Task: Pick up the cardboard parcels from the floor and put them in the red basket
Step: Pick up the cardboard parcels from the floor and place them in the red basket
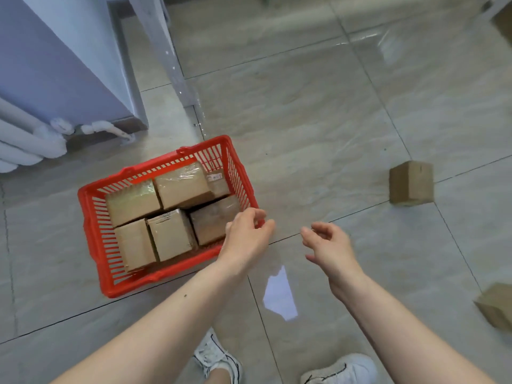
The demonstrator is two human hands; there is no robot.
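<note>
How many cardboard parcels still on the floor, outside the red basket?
3 in view: one parcel standing right of the red basket, one blurred at the right edge, one cut off at the top right corner. More may lie out of frame.

Glossy tiled floor, red plastic basket, matt cardboard parcels, some with shiny tape

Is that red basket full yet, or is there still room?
Nearly full. The basket holds about six parcels packed side by side, covering most of its floor. More parcels could probably only go on top.
</note>
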